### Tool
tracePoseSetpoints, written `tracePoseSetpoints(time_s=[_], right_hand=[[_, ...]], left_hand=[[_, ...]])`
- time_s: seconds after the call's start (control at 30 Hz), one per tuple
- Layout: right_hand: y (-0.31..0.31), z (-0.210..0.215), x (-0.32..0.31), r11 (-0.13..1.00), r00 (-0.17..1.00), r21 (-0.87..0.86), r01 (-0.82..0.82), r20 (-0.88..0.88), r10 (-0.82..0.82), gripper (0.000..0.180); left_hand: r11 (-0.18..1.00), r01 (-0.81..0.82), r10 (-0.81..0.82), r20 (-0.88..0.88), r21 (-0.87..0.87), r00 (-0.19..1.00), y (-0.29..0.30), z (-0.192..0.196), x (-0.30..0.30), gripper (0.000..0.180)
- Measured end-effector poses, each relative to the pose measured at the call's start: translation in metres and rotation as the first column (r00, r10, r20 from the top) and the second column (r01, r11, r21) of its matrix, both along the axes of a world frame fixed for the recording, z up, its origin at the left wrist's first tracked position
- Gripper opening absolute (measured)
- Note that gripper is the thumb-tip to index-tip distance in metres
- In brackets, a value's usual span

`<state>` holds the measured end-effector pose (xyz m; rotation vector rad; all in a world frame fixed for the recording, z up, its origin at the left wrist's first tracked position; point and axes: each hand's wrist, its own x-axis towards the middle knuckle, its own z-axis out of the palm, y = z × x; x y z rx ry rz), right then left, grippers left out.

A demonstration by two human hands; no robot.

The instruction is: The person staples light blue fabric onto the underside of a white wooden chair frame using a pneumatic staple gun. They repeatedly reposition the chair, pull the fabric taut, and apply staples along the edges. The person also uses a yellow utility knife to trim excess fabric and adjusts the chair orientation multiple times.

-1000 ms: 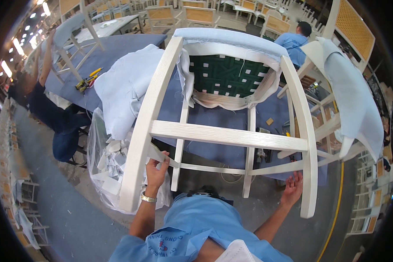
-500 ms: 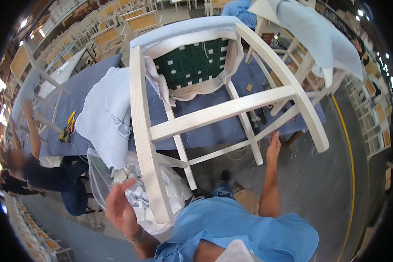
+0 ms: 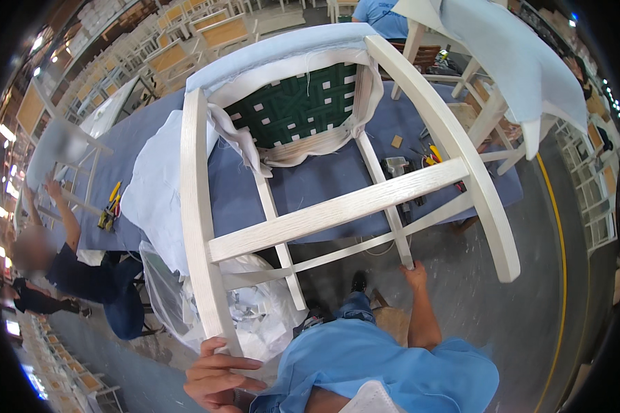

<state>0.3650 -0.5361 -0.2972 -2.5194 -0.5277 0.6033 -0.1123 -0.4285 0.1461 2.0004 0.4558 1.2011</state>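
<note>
A pale wooden chair frame [image 3: 344, 201] stands tipped up before me, its legs and curved posts pointing my way. Green woven webbing [image 3: 293, 107] shows on the underside of its seat, edged by loose white cloth and light blue fabric [image 3: 282, 54]. At the lower end of the left post, my left hand [image 3: 220, 377] is closed around the wood, some fingers lying across it. My right hand [image 3: 415, 277] grips the tip of a thinner leg on the right.
Blue-covered table [image 3: 324, 175] lies beneath the chair, bearing pliers [image 3: 109, 210], a power tool [image 3: 397, 167] and light blue cloth [image 3: 155, 179]. A plastic bag of white scraps [image 3: 255, 306] stands below. Another chair [image 3: 486, 117] is at right; a co-worker [image 3: 93, 275] handles one at left.
My left hand has come down and closed on the left post's end. My right hand has moved down and left onto the leg tip. The chair's lower ends have shifted.
</note>
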Motion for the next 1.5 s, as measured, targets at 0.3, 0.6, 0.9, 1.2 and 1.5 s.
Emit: tracePoseSetpoints(time_s=[0.3,0.6,0.9,1.2,1.5], right_hand=[[0.030,-0.083,0.047,0.947,0.923,0.203,-0.251,-0.245,0.297,0.037],[0.047,-0.012,0.051,0.916,0.805,0.131,-0.379,-0.442,0.396,0.026],[0.056,0.080,0.098,0.861,0.816,0.267,-0.433,-0.289,0.500,0.027],[0.047,0.247,0.154,0.750,0.809,0.538,-0.385,-0.194,0.555,0.028],[0.050,0.257,0.133,0.553,0.659,0.693,-0.462,-0.148,0.737,0.031]], left_hand=[[0.900,-0.424,0.425,-0.434,0.106,0.794,-0.019,0.066,0.055,0.059],[0.788,-0.333,0.570,-0.410,0.517,0.712,0.046,0.056,0.209,0.070],[0.663,-0.478,0.737,-0.392,0.575,0.550,0.105,0.052,0.272,0.069],[0.549,-0.799,0.836,-0.151,0.247,0.528,0.124,0.077,0.187,0.072],[0.439,-0.896,0.872,0.208,0.069,0.443,0.098,-0.058,0.030,0.049]])
